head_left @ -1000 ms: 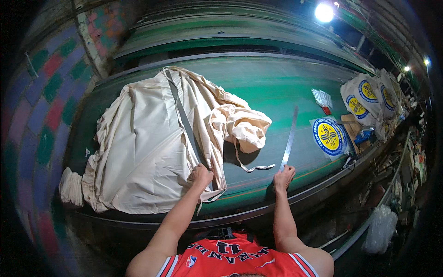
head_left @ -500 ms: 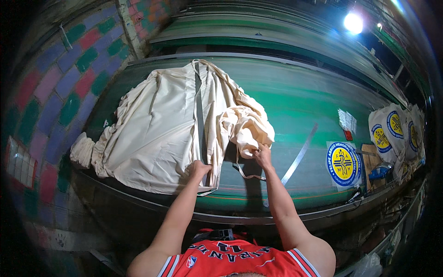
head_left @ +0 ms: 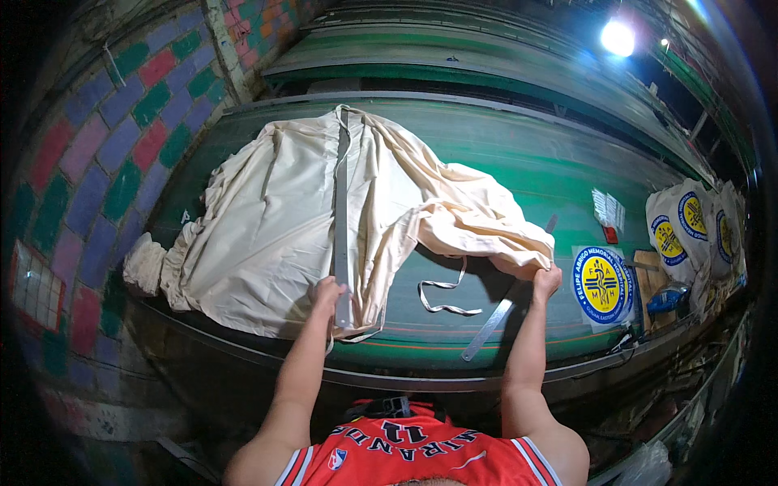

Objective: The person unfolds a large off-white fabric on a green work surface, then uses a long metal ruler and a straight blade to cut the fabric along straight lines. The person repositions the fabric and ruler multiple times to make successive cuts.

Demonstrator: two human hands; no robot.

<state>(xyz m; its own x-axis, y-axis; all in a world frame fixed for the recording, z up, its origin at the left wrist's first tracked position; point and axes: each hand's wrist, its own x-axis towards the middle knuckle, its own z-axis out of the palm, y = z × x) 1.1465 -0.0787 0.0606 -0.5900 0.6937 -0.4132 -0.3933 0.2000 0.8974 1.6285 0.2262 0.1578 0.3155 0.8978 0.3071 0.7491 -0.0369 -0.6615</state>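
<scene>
A cream cloth gown [head_left: 279, 219] with thin ties lies spread across the green table. Its front edges part along a long grey metal strip [head_left: 341, 219]. My left hand [head_left: 327, 293] is closed on the gown's near edge, just left of the strip's near end. Out to the right, my right hand [head_left: 548, 280] grips the end of one sleeve [head_left: 494, 223], which stretches away from the body of the gown in loose folds. One cloth tie [head_left: 444, 309] trails on the table below that sleeve. The other sleeve [head_left: 144, 263] lies bunched at the far left.
A metal ruler [head_left: 490, 328] lies slantwise under the stretched sleeve. Further right are a round blue-and-yellow emblem print [head_left: 601, 285], a small paper slip [head_left: 608, 212], a blue tool [head_left: 666, 300] and emblem-printed cloths [head_left: 685, 223]. A painted brick wall [head_left: 113, 170] borders the left side.
My right hand has moved right, pulling the bunched sleeve out long across the ruler. My left hand has shifted slightly left. More of the grey strip shows, and a tie lies loose.
</scene>
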